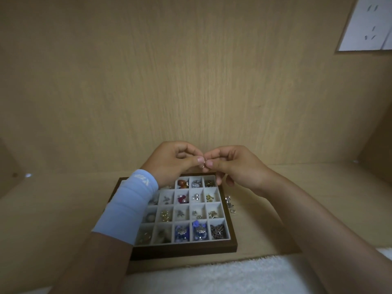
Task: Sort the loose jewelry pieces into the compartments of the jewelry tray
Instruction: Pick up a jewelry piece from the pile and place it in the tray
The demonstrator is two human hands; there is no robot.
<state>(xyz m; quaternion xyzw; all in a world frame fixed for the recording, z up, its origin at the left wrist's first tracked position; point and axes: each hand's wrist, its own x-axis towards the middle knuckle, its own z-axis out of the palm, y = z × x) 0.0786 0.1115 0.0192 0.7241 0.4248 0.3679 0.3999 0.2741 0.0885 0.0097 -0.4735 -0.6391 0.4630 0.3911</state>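
Observation:
A dark wooden jewelry tray [230,246] with white compartments lies on the wooden shelf, with small pieces in most cells. Above its far edge my left hand [174,161] and my right hand [233,166] meet fingertip to fingertip. Both pinch one tiny metal jewelry piece [204,163] between thumbs and forefingers. A light blue wrist sleeve [129,206] on my left forearm covers the tray's left columns. A few loose silver pieces [230,205] lie on the shelf just right of the tray.
The shelf floor is enclosed by a wooden back wall [191,81] and side walls. A white fluffy cloth [233,276] lies along the near edge. A white paper sheet [367,24] hangs at the upper right.

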